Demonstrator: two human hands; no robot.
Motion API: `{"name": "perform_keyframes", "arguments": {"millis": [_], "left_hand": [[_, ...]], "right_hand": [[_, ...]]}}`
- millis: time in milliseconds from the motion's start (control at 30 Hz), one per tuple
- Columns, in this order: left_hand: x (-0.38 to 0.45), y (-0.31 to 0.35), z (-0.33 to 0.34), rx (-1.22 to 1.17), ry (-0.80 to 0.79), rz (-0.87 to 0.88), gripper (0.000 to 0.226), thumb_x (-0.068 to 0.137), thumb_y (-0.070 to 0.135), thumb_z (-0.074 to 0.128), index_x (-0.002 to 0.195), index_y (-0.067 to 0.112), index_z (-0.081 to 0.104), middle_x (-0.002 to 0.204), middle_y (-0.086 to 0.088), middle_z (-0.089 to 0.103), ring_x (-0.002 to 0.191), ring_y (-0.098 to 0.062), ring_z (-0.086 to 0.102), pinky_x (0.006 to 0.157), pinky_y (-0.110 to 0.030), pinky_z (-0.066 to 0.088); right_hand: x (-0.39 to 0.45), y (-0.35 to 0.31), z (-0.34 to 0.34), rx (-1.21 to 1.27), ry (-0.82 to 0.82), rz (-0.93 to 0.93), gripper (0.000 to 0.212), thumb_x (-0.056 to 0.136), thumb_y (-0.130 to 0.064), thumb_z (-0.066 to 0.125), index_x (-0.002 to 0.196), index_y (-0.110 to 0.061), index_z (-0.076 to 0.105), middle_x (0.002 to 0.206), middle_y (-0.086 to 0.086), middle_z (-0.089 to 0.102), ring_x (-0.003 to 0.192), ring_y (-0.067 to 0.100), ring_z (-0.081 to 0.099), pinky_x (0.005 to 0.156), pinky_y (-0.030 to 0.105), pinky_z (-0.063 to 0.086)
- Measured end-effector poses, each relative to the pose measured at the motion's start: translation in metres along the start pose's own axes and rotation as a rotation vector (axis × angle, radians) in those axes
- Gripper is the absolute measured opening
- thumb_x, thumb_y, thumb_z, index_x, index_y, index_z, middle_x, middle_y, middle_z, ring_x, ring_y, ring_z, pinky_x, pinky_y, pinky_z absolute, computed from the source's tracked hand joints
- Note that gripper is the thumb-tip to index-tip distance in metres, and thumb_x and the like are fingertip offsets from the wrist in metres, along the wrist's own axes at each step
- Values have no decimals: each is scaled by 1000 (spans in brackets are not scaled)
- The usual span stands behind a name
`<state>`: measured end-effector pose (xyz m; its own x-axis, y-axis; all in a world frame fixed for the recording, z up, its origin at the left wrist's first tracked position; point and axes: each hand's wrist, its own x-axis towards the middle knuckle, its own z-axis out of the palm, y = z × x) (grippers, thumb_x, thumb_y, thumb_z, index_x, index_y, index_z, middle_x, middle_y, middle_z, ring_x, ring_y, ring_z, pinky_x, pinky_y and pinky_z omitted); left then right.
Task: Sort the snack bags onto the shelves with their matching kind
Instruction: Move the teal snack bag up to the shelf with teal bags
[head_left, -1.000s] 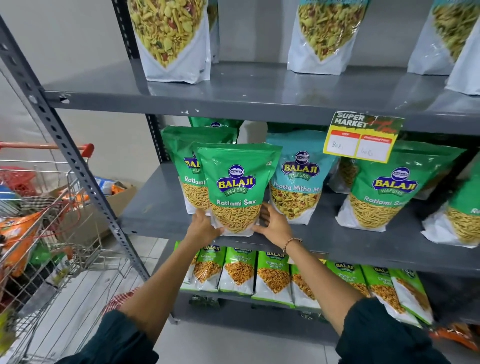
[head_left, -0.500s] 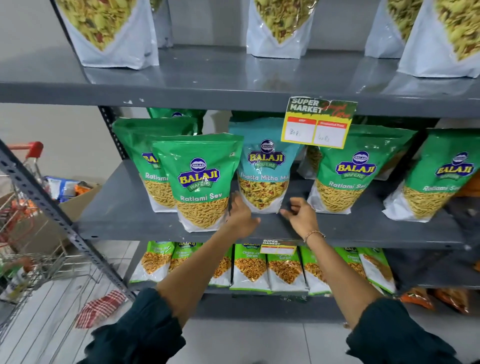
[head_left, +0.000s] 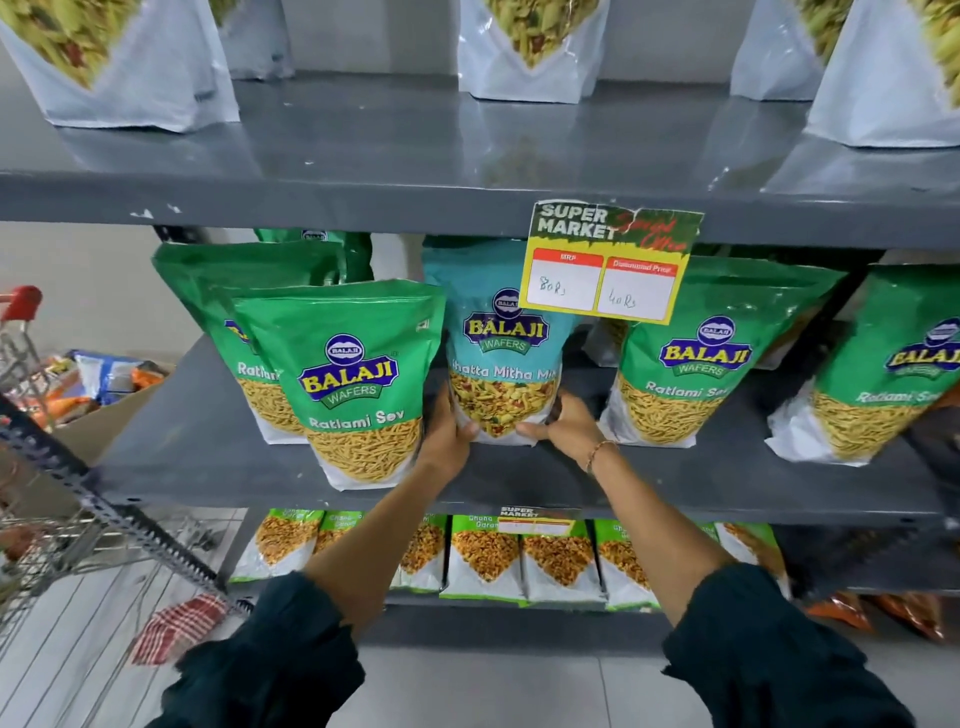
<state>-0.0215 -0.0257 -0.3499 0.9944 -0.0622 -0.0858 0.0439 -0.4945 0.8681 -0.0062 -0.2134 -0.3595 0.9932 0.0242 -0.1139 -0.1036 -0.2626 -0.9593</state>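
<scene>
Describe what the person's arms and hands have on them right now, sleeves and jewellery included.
Both arms wear dark teal-black sleeves pushed up near the elbows, forearms bare. The right hand has a thin beaded bracelet at the wrist. The left hand shows no jewellery and no gloves.

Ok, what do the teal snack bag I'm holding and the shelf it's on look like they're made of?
The teal snack bag looks like glossy plastic film: it creases and catches the light, and both hands, left and right, grip its base. The shelf looks like grey painted metal, smooth and slightly reflective, though the paint hides what is underneath.
</scene>
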Motion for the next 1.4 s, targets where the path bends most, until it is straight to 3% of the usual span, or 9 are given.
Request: {"name": "perform_keyframes", "arguments": {"millis": [100, 200, 500, 633, 867, 1000, 1133, 1233, 1400], "left_hand": [[-6, 6, -1, -40, 40, 5, 82, 83, 7, 63, 146, 20, 12, 140, -7, 42, 127, -24, 40, 107, -32, 28], [-9, 10, -1, -5, 34, 35, 74, 80, 1, 65, 140, 16, 24, 117, -5, 51, 108, -15, 46, 102, -33, 35], [-35, 26, 6, 92, -21, 95, 72, 74, 5, 74, 133, 11, 34, 133, -10, 52, 126, -27, 46, 96, -28, 35], [-62, 36, 7, 102, -25, 158, 70, 71, 6, 77, 128, 6, 38, 131, -13, 55, 124, -29, 49, 93, -29, 40], [-124, 55, -7, 81, -17, 260, 62, 74, 2, 73, 126, 4, 39, 131, -14, 55, 123, -28, 49, 94, -30, 40], [-151, 67, -31, 116, 47, 356, 67, 67, 6, 79, 124, 6, 42, 121, -13, 62, 111, -29, 57, 87, -33, 46], [-179, 92, -70, 121, 62, 375, 79, 58, 19, 87, 125, 11, 45, 104, -5, 68, 84, -19, 62, 80, -33, 54], [-190, 112, -106, 103, 56, 417, 91, 42, 38, 91, 121, 15, 52, 103, -5, 73, 86, -20, 69, 84, -39, 57], [-196, 160, -161, 42, 140, 504, 72, 40, 40, 92, 103, 23, 62, 97, 3, 72, 89, -15, 67, 82, -27, 55]], "right_hand": [[-12, -3, 6, 31, 86, -53, 56, 59, -10, 84, 107, -20, 59, 109, 4, 68, 105, 19, 63, 93, 36, 50], [-30, 0, 14, 24, 210, -85, 54, 60, -10, 84, 106, -20, 59, 105, 2, 68, 99, 17, 63, 86, 32, 51], [-87, 16, 13, -95, 443, -162, 66, 59, -23, 85, 118, -11, 57, 102, 1, 70, 94, 14, 65, 82, 30, 54], [-117, 13, 8, -91, 459, -137, 59, 60, -17, 85, 112, -9, 59, 87, -9, 67, 80, 2, 62, 81, 35, 55], [-173, -10, -1, -119, 478, -198, 51, 58, -19, 85, 103, -15, 62, 90, -2, 70, 90, 18, 67, 85, 44, 56], [-208, -48, 0, -101, 467, -294, 52, 57, -12, 86, 103, -15, 61, 97, 0, 68, 95, 19, 65, 88, 35, 53], [-237, -96, 0, -102, 411, -339, 47, 58, -8, 85, 96, -18, 60, 84, 1, 69, 72, -6, 62, 84, 27, 53], [-248, -135, -4, -88, 338, -370, 42, 60, -7, 83, 96, -12, 62, 87, 9, 69, 68, -8, 61, 65, 5, 48], [-249, -204, -17, -48, 267, -474, 39, 62, -4, 81, 95, -16, 65, 90, -7, 70, 74, -8, 64, 67, 10, 49]]}}
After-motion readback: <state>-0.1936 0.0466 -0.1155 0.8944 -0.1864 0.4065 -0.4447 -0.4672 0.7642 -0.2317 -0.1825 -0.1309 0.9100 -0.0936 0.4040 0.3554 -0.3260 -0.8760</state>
